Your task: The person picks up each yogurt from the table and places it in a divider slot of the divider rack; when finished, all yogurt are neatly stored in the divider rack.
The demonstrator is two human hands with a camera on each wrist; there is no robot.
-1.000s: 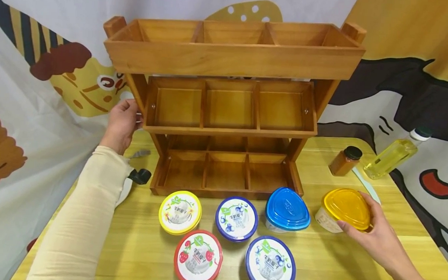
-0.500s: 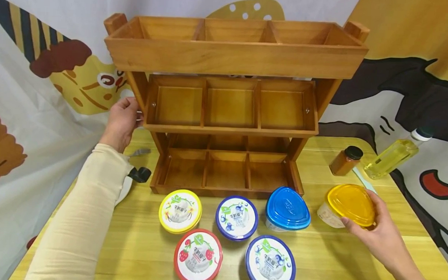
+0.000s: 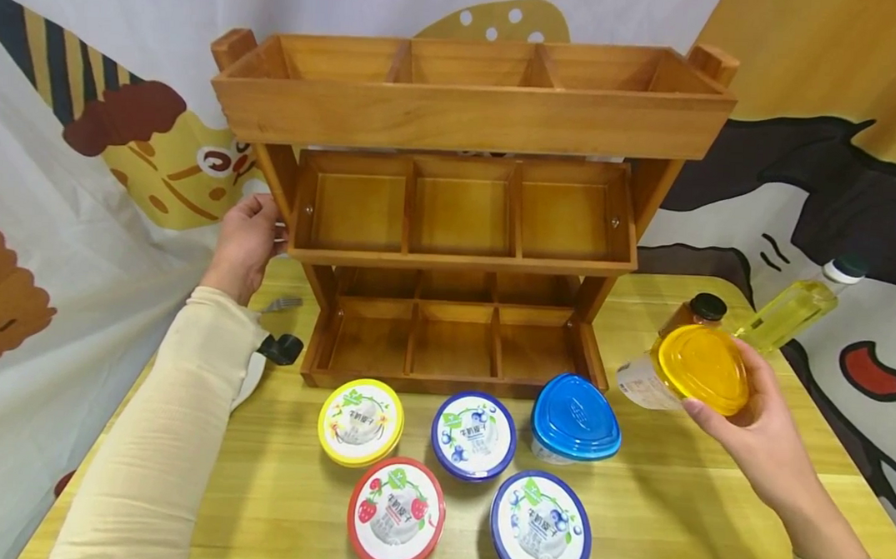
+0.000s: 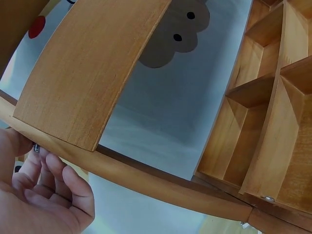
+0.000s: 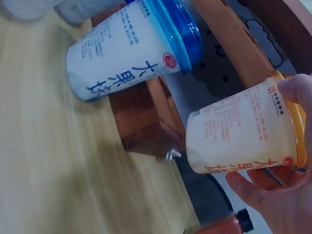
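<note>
1. Tub (image 3: 687, 373) with a yellow lid is held up off the table, to the right of the rack (image 3: 470, 118); the right hand (image 3: 765, 418) grasps it, thumb and fingers curled round the lid end.
2. From that grip the pale body points left, toward the rack; its long axis is tilted, base to the left, lid to the right and turned upward.
3. Left hand (image 3: 245, 241) is well apart, at the rack's left side, its fingertips pinching a metal fastener (image 4: 36, 147).
4. Blue-lidded tub (image 3: 577, 418) stands left of the held one and nearer, just before the rack's lowest tier.
5. Wood-grained table (image 3: 677, 531) bears four round tubs (image 3: 396, 515) in front of the rack; a jar (image 3: 674, 318) and a bottle (image 3: 799, 311) stand farther back on the right.
6. Printed cloth (image 3: 840, 80) hangs behind.
</note>
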